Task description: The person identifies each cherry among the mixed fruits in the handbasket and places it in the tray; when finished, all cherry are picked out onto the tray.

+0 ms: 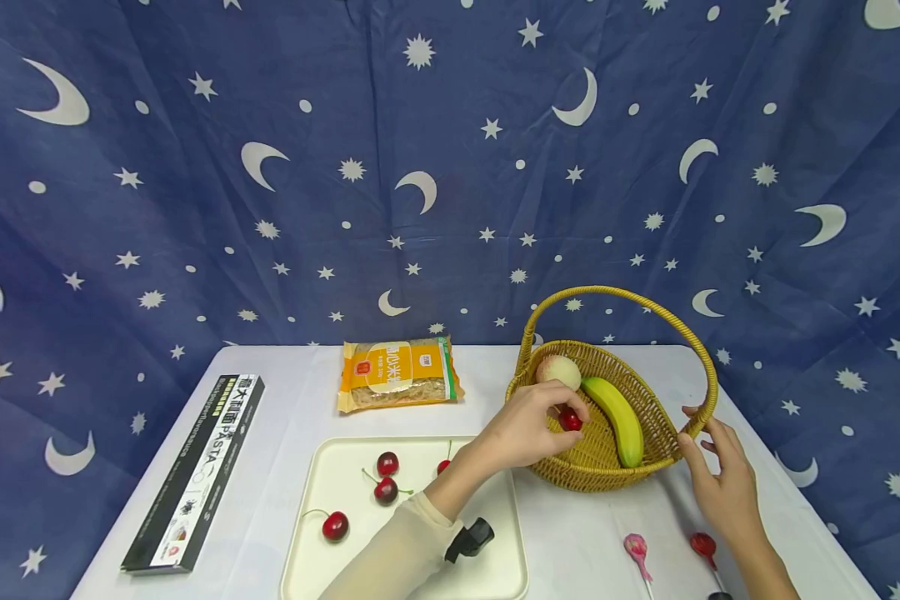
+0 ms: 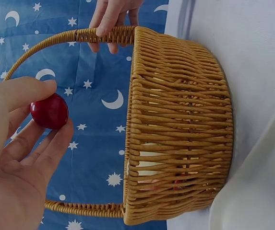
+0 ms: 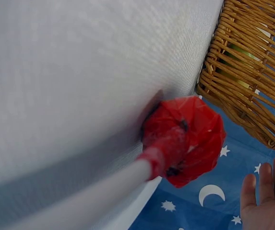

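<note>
My left hand (image 1: 528, 427) pinches a dark red cherry (image 1: 570, 418) between thumb and fingertips, above the near left side of a wicker basket (image 1: 581, 477). In the left wrist view the cherry (image 2: 50, 111) shows no stem. Inside the basket lie a pale peach (image 1: 558, 372), partly behind the left hand, and a yellow banana (image 1: 621, 423). At the basket's right end my right hand (image 1: 726, 479) grips the foot of the tall arched handle (image 1: 615, 291). The left wrist view shows the right hand's thumb in front of the handle and fingers curled behind.
Several cherries (image 1: 335, 527) lie on a cream tray (image 1: 311, 492), partly under the left forearm. A black pasta box (image 1: 195, 475) lies far left, an orange grain bag (image 1: 399, 375) behind the tray. Pink (image 1: 636, 547) and red (image 1: 703, 546) lollipops lie before the basket.
</note>
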Tool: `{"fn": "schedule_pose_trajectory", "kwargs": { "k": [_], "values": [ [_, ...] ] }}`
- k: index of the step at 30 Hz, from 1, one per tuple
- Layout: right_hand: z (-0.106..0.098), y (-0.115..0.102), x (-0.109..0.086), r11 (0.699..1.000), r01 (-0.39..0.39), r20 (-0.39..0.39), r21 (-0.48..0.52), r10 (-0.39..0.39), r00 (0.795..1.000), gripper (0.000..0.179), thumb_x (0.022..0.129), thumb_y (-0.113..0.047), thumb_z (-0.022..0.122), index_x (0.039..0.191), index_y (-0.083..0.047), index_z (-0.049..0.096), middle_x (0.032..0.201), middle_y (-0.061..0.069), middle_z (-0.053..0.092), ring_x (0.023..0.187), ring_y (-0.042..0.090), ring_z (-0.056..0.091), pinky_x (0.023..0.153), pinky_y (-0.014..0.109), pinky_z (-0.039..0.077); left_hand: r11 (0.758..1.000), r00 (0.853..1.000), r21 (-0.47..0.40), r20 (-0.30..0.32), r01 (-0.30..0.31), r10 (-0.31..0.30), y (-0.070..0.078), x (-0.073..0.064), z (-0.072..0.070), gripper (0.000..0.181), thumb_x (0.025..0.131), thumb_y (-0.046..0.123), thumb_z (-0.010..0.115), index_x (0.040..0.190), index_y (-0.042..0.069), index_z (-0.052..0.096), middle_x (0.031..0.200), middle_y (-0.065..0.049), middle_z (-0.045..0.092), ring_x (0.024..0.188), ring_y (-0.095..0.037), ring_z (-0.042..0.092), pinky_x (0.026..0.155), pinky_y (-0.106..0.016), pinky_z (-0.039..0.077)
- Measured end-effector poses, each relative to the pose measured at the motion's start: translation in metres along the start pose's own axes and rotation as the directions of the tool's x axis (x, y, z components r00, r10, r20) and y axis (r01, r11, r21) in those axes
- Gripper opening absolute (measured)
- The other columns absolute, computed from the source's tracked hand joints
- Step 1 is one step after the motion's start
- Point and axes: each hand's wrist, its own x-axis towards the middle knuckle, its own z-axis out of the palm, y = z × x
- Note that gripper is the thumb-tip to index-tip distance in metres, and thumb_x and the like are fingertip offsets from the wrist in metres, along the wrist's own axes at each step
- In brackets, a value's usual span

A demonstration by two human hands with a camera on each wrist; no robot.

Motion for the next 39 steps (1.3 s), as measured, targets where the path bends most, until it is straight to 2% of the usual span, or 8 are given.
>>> {"fn": "schedule_pose_trajectory", "kwargs": {
  "k": [7,15,21,28,35,39],
  "values": [
    [0.0,-0.001,0.0,1.0,-0.008,-0.01,0.02,0.008,1.0,0.042,0.106,-0.014,0.065,0.148,-0.013,0.061,0.131,-0.043,0.044,0.125,-0.026,0.038,0.097,-0.004,0.031,1.0,1.0,-0.022,-0.019,0.001,-0.001,-0.001,-0.004,-0.002,0.019,0.092,0.01,0.082,0.108,0.015,0.073,0.108,0.002,0.075,0.097,-0.001,0.063,0.092,-0.013,0.054],
    [0.001,-0.003,0.001,1.0,-0.003,-0.006,0.021,0.003,1.0,0.042,0.106,-0.014,0.065,0.148,-0.012,0.061,0.131,-0.044,0.044,0.125,-0.026,0.038,0.097,-0.004,0.032,1.0,0.999,-0.008,-0.041,0.0,-0.001,0.002,-0.009,-0.008,0.018,0.093,0.013,0.083,0.108,0.016,0.074,0.108,0.004,0.075,0.098,-0.002,0.063,0.093,-0.013,0.051],
    [-0.001,-0.004,0.002,1.0,0.023,-0.009,0.02,-0.023,1.0,0.04,0.106,-0.013,0.065,0.145,-0.01,0.062,0.134,-0.032,0.052,0.127,-0.026,0.037,0.097,-0.004,0.031,1.0,0.999,-0.004,-0.048,-0.015,0.014,0.006,-0.013,-0.014,0.018,0.093,0.013,0.083,0.109,0.015,0.074,0.108,0.003,0.075,0.097,-0.001,0.064,0.095,-0.018,0.052],
    [-0.001,-0.002,0.001,1.0,0.008,-0.003,0.003,-0.008,1.0,0.041,0.106,-0.014,0.065,0.147,-0.012,0.061,0.132,-0.046,0.042,0.126,-0.028,0.036,0.096,-0.004,0.03,0.999,0.997,-0.037,-0.067,-0.03,0.027,0.008,-0.022,-0.019,0.018,0.092,0.009,0.083,0.107,0.014,0.073,0.108,0.001,0.073,0.095,-0.002,0.063,0.088,-0.011,0.052],
    [-0.002,-0.005,0.0,1.0,-0.013,-0.003,0.004,0.013,1.0,0.042,0.106,-0.015,0.065,0.148,-0.014,0.061,0.128,-0.045,0.042,0.123,-0.027,0.037,0.095,-0.004,0.031,0.997,0.994,-0.057,-0.096,-0.056,0.05,0.008,-0.034,-0.023,0.017,0.091,0.007,0.082,0.104,0.013,0.073,0.107,-0.001,0.073,0.092,-0.002,0.062,0.086,-0.013,0.056],
    [-0.002,-0.007,-0.001,1.0,-0.018,0.007,-0.011,0.018,1.0,0.043,0.107,-0.017,0.065,0.149,-0.015,0.06,0.128,-0.046,0.04,0.123,-0.029,0.034,0.093,-0.005,0.029,0.997,0.994,-0.069,-0.1,-0.045,0.038,0.007,-0.041,-0.025,0.016,0.092,0.008,0.082,0.104,0.013,0.073,0.106,-0.001,0.073,0.091,-0.001,0.061,0.086,-0.016,0.058]
  ]
}}
